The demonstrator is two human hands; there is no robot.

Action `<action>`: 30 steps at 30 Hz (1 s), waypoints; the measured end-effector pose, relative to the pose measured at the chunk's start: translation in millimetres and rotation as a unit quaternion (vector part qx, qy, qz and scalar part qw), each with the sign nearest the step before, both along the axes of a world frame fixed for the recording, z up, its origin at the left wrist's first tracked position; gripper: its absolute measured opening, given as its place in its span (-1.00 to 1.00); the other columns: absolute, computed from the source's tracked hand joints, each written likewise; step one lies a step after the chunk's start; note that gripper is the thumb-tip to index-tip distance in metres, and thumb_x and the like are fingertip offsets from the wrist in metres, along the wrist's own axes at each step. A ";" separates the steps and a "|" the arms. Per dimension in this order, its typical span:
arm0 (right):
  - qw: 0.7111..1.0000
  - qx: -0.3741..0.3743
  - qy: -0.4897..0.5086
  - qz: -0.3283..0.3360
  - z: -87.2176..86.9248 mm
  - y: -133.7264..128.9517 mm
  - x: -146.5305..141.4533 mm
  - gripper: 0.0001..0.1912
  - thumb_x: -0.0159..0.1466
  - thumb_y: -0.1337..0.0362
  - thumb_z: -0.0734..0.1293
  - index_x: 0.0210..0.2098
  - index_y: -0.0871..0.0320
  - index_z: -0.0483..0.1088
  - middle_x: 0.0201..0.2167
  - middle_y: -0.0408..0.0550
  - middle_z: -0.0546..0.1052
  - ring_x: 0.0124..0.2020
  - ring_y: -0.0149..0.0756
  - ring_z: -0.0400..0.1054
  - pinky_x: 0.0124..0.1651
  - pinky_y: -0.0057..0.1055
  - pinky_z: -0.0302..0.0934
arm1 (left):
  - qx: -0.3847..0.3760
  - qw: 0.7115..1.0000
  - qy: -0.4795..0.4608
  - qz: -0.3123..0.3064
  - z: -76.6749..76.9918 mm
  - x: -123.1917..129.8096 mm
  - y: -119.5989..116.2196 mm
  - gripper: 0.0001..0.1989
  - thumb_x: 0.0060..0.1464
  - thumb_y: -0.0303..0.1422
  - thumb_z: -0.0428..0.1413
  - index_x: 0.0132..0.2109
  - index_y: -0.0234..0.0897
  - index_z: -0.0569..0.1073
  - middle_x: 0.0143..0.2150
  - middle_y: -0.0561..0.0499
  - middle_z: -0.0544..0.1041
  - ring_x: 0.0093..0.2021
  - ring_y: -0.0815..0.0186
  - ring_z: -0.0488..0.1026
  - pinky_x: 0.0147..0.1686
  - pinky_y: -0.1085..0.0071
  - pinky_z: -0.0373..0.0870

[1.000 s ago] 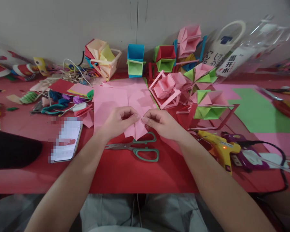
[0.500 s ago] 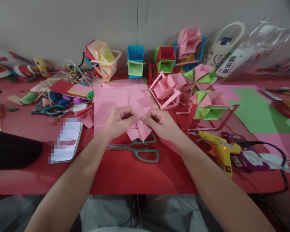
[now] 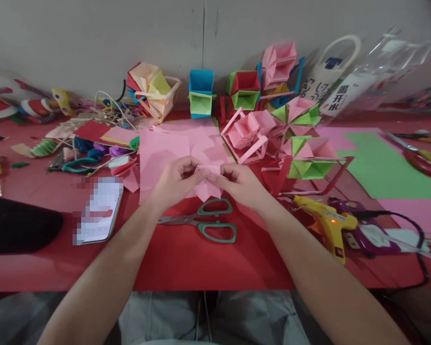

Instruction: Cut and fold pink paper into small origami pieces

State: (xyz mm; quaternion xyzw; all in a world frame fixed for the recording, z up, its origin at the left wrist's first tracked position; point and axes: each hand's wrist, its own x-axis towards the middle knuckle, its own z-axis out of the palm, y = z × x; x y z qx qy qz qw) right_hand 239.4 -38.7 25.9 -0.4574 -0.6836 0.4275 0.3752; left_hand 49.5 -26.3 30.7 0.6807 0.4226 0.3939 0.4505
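A small folded pink paper [image 3: 209, 189] is held between both hands above the red table. My left hand [image 3: 177, 181] pinches its left side, fingers closed. On its right side, my right hand [image 3: 237, 182] grips it between thumb and curled fingers. Just below the paper lie scissors with green handles [image 3: 217, 232], their blades pointing left. Flat pink sheets [image 3: 161, 148] spread behind my hands. Part of the folded paper is hidden by my fingertips.
Folded paper lanterns [image 3: 246, 132] stand behind and to the right. A yellow glue gun [image 3: 326, 218] rests at right, beside a green sheet [image 3: 388, 167]. At left are a phone [image 3: 102, 211], a black object [image 3: 21, 225] and craft scraps [image 3: 82, 148].
The folded pink paper has been turned or tipped between my fingers; its upper edge now shows and its lower point sits higher. More of the scissors is visible.
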 end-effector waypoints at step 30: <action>0.998 0.003 0.031 -0.054 -1.2 -1.7 -1.7 -0.49 0.14 -0.13 0.42 -0.57 0.13 0.22 -0.63 -0.25 0.19 -0.58 -0.47 0.07 -0.54 -0.45 -0.02 | 0.051 0.996 0.071 0.003 1.0 -3.3 1.5 -0.61 0.18 -0.15 0.11 -0.52 -0.28 0.36 -0.60 0.10 0.26 -0.55 0.42 0.16 -0.56 0.46 0.09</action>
